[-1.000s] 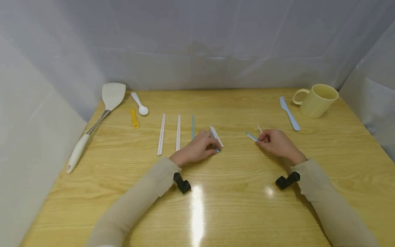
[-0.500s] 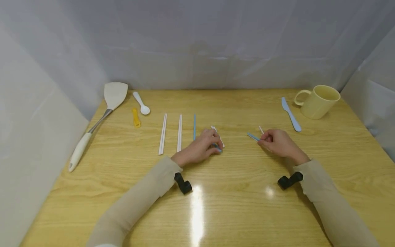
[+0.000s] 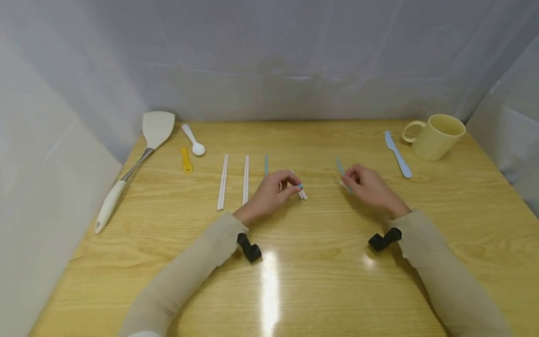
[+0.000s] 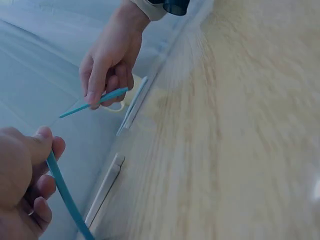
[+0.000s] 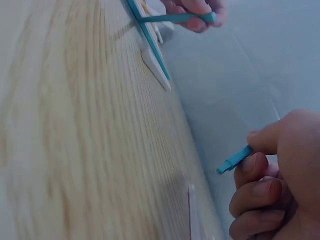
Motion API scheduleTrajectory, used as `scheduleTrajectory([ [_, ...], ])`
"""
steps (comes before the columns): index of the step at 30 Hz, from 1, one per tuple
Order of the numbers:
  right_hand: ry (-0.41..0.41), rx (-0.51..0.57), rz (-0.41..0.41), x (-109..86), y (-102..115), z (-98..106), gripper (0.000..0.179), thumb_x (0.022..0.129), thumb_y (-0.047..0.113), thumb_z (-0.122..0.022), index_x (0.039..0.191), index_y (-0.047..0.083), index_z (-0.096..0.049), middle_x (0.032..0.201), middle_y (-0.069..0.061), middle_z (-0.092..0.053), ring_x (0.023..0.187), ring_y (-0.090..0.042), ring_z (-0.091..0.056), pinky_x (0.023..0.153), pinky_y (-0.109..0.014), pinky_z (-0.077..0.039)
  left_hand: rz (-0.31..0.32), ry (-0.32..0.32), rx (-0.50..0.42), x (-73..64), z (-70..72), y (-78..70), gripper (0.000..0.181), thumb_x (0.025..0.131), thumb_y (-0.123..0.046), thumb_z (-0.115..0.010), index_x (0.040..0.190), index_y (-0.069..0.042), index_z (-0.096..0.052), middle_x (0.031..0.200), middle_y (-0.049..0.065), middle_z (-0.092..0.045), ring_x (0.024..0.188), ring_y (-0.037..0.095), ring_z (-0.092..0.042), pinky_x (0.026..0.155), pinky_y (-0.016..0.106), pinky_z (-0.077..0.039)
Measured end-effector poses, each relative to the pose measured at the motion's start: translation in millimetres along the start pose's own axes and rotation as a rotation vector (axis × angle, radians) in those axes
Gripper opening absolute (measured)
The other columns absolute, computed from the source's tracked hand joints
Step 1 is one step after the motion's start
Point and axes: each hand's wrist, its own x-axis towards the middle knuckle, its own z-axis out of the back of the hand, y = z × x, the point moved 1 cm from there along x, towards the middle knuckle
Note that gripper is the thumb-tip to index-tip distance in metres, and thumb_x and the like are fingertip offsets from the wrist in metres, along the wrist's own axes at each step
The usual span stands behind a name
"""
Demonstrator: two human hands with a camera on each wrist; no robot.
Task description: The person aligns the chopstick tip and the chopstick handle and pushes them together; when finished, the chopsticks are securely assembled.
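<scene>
The right hand (image 5: 292,182) pinches a blue stick (image 5: 236,159), its end jutting out against the curtain (image 5: 240,75). Opposite, the left hand (image 5: 200,7) holds a second blue stick (image 5: 172,18), reaching across a third blue stick (image 5: 151,45), which lies near the edge of the surface (image 5: 90,130) beside a white piece (image 5: 155,69). Near that edge also lies a pale strip (image 5: 194,215).

White glare streaks the table (image 3: 324,285); wrist views look dim, bluish.
</scene>
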Motion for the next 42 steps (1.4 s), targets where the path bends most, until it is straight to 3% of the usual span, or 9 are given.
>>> scheduleTrajectory([
  [7, 0.021, 0.099, 0.049, 6.6, 21, -6, 0.021, 0.104, 0.018, -0.043, 0.1, -0.001, -0.05, 0.069, -0.004, -0.046, 0.055, -0.009, -0.038, 0.053, -0.025, -0.035, 0.112, -0.001, -0.17, 0.4, 2.3, -9.0, 0.024, 0.093, -0.017, -0.064, 0.11, 0.0, -0.067, 0.097, 0.007, -0.072, 0.078, 0.019, -0.062, 0.067, 0.024, -0.049],
  [12, 0.056, 0.202, 0.07, 11.5, 34, -9, 0.019, 0.105, 0.016, -0.038, 0.097, 0.0, -0.043, 0.067, -0.008, -0.048, 0.051, -0.009, -0.038, 0.049, -0.024, -0.035, 0.123, -0.003, -0.254, -0.6, 2.0, -13.2, 0.022, 0.092, -0.009, -0.064, 0.11, 0.005, -0.066, 0.099, 0.015, -0.072, 0.086, 0.032, -0.067, 0.071, 0.025, -0.053],
  [16, 0.068, 0.261, 0.116, 14.2, 41, -11, 0.015, 0.105, 0.012, -0.036, 0.095, 0.0, -0.039, 0.067, -0.012, -0.053, 0.05, -0.012, -0.044, 0.049, -0.025, -0.039, 0.121, 0.0, -0.315, -1.2, 0.3, -15.1, 0.02, 0.092, -0.003, -0.063, 0.109, 0.008, -0.065, 0.099, 0.018, -0.072, 0.089, 0.033, -0.068, 0.074, 0.029, -0.055],
  [21, 0.062, 0.349, 0.183, 16.1, 50, -13, 0.013, 0.104, 0.007, -0.035, 0.096, -0.003, -0.037, 0.07, -0.015, -0.055, 0.054, -0.02, -0.051, 0.051, -0.032, -0.047, 0.134, -0.005, -0.324, -2.1, -2.3, -15.6, 0.02, 0.088, -0.002, -0.067, 0.105, 0.008, -0.066, 0.097, 0.018, -0.071, 0.086, 0.027, -0.069, 0.075, 0.031, -0.056],
  [27, 0.052, 0.422, 0.25, 17.2, 65, -12, 0.012, 0.104, 0.007, -0.036, 0.1, -0.004, -0.038, 0.073, -0.014, -0.055, 0.054, -0.029, -0.055, 0.049, -0.033, -0.044, 0.136, -0.014, -0.319, -3.3, -2.8, -16.4, 0.014, 0.09, -0.005, -0.066, 0.101, 0.003, -0.066, 0.096, 0.015, -0.071, 0.082, 0.02, -0.068, 0.072, 0.032, -0.055],
  [32, 0.037, 0.427, 0.253, 16.9, 70, -12, 0.011, 0.104, 0.006, -0.035, 0.1, -0.004, -0.038, 0.073, -0.013, -0.055, 0.054, -0.027, -0.055, 0.05, -0.031, -0.045, 0.143, -0.017, -0.334, -3.2, -1.2, -14.9, 0.009, 0.098, -0.007, -0.054, 0.102, 0.001, -0.054, 0.1, 0.017, -0.063, 0.075, 0.014, -0.058, 0.063, 0.025, -0.048],
  [34, 0.032, 0.426, 0.247, 16.9, 69, -12, 0.011, 0.104, 0.006, -0.035, 0.1, -0.004, -0.038, 0.073, -0.012, -0.055, 0.054, -0.025, -0.055, 0.051, -0.031, -0.046, 0.14, -0.003, -0.386, -3.0, -0.8, -14.1, 0.008, 0.101, -0.006, -0.046, 0.104, 0.002, -0.045, 0.105, 0.022, -0.062, 0.074, 0.018, -0.061, 0.063, 0.03, -0.051],
  [37, 0.022, 0.427, 0.24, 17.1, 67, -11, 0.011, 0.104, 0.006, -0.034, 0.1, -0.004, -0.037, 0.073, -0.011, -0.054, 0.054, -0.022, -0.055, 0.051, -0.03, -0.046, 0.115, 0.031, -0.485, -2.8, -0.8, -14.1, 0.006, 0.104, -0.005, -0.036, 0.104, 0.001, -0.035, 0.112, 0.033, -0.061, 0.078, 0.034, -0.067, 0.068, 0.045, -0.055],
  [42, 0.017, 0.448, 0.241, 17.4, 65, -10, 0.011, 0.104, 0.006, -0.034, 0.1, -0.004, -0.037, 0.074, -0.012, -0.054, 0.054, -0.019, -0.054, 0.052, -0.03, -0.046, 0.075, 0.056, -0.59, -3.0, -2.2, -14.3, 0.007, 0.102, -0.003, -0.04, 0.103, 0.003, -0.037, 0.114, 0.039, -0.056, 0.097, 0.047, -0.062, 0.084, 0.055, -0.051],
])
